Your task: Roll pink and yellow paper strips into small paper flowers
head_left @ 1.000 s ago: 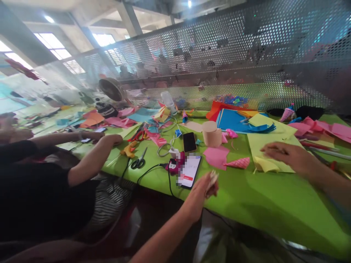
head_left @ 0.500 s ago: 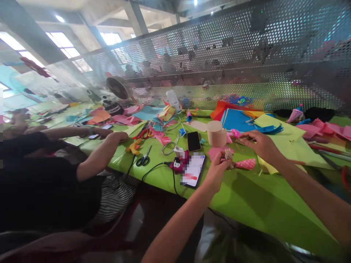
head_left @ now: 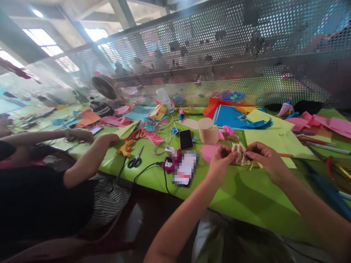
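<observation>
Both hands meet over the green worktop [head_left: 255,204], pinching a small cream-coloured folded paper piece [head_left: 239,155] between them: the left hand [head_left: 221,162] nips its left edge between thumb and fingertips, the right hand [head_left: 265,160] presses its fingers closed on the right edge. The piece is held just above the worktop, near the front edge, with a pale yellow sheet [head_left: 276,140] behind it and a pink paper scrap [head_left: 207,150] to its left. Its pleats look already folded and gathered, so the shaping appears well along; what remains to fix or trim cannot be read from here. Farther back stand a roll of tan tape [head_left: 207,130], a dark phone [head_left: 186,139], a second phone [head_left: 183,170] with a cable, and scissors [head_left: 135,159], amid a stack of blue and red sheets [head_left: 233,115]. At left a co-worker in a black top [head_left: 41,197] rests a forearm [head_left: 87,159] on the worktop.
</observation>
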